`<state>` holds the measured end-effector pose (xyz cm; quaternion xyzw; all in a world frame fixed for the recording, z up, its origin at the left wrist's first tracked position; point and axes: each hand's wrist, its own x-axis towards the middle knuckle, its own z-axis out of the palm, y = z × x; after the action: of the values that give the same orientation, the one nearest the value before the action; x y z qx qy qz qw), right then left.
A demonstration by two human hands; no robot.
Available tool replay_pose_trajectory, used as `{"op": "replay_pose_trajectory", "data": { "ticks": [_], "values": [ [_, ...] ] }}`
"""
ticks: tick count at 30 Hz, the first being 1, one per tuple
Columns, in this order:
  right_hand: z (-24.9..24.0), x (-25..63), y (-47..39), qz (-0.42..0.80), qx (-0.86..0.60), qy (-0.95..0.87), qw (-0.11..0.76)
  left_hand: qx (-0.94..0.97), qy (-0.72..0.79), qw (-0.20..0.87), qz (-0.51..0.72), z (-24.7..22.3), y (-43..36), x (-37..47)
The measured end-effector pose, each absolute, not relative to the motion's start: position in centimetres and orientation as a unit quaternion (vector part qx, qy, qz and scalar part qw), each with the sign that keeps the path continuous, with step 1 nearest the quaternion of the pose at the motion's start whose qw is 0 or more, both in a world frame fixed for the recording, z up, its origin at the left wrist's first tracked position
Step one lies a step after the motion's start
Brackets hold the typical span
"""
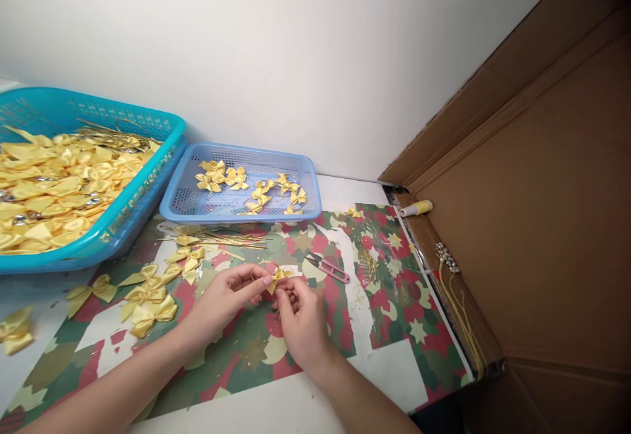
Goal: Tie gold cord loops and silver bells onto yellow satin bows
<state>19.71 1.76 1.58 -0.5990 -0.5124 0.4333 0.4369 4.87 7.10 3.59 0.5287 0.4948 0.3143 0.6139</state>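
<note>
Near the middle of the table (pixel 345 191), a small yellow bow (pixel 277 277) is pinched between both hands just above the patterned sheet (pixel 394 289). Its loops spread roughly left to right, so its long axis runs along the table's front edge, tilted slightly up toward the right. The left hand (pixel 224 299) has its thumb and forefinger closed on the bow's left loop; the right hand (pixel 300 319) has its fingertips closed on the knot from below.

The big turquoise basket (pixel 142 177) at the back left corner is heaped with shiny yellow satin bows and ribbon pieces. Beside it, against the wall, the shallow pale-blue tray (pixel 310 187) with a perforated floor holds a scatter of finished-looking bows with thin gold loops.

On the sheet, left of the hands, lie loose bows (pixel 145 302) with flat, pointed tails, and behind them a bundle of thin gold wires (pixel 221 240). Red-handled snips (pixel 328 267) lie just right of the bow. A spool of yellow thread (pixel 417 208) rests at the right edge by the cardboard box (pixel 542 191). The sheet is glossy, printed with red, green and cream stars.
</note>
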Motion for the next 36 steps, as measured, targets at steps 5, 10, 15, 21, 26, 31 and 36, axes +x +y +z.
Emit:
{"op": "replay_pose_trajectory", "data": {
  "ticks": [5,10,15,21,26,31,36],
  "values": [
    [1.6,20.0,1.8,0.348,-0.593,-0.595,0.417,0.519,0.489,0.623,0.321,3.8,7.1,5.0],
    [1.4,20.0,1.8,0.347,-0.594,-0.595,0.415,0.515,0.498,0.622,0.317,3.9,7.2,5.0],
    [1.1,19.8,1.9,0.333,-0.597,-0.594,0.425,0.503,0.501,0.631,0.311,3.6,7.3,5.0],
    [0.9,19.7,2.2,0.288,-0.599,-0.599,0.447,0.482,0.502,0.641,0.324,3.6,7.2,5.1],
    [1.5,20.0,2.2,0.172,-0.57,-0.61,0.523,0.492,0.507,0.619,0.344,3.4,7.1,5.1],
    [1.7,19.9,2.2,0.07,-0.551,-0.639,0.532,0.494,0.514,0.605,0.355,3.1,6.7,5.2],
    [1.6,19.5,2.5,0.055,-0.572,-0.646,0.503,0.52,0.499,0.587,0.367,2.8,6.2,5.3]
  ]
}}
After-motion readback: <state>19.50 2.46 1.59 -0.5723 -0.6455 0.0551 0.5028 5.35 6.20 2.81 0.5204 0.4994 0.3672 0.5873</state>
